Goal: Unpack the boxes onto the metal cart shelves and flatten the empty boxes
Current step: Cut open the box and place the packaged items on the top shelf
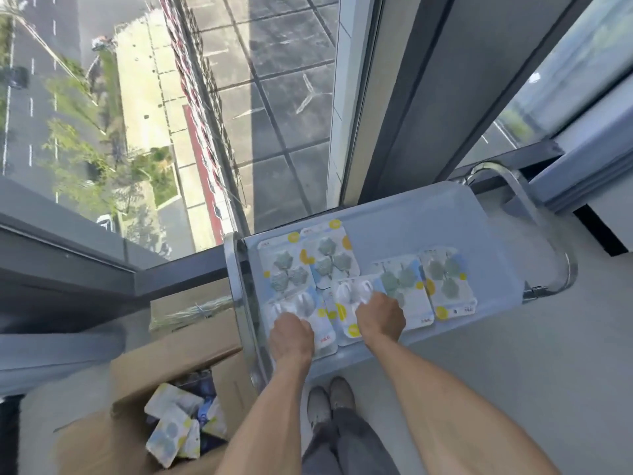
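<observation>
From the head view, we look down on the metal cart's top shelf (462, 214), set against the window frame. Our left hand (291, 334) rests on a white hook pack (308, 313) at the shelf's near left corner; whether the grip closes on it we cannot tell. Our right hand (380, 317) presses another white pack (352, 303) just beside it, fingers curled at its edge. Four leaf-hook packs (329, 255) lie beyond, toward the window. The shelf's far right stretch lies bare up to the handle (513, 186). The open cardboard box (178, 423), left of the shelf, holds more packs.
</observation>
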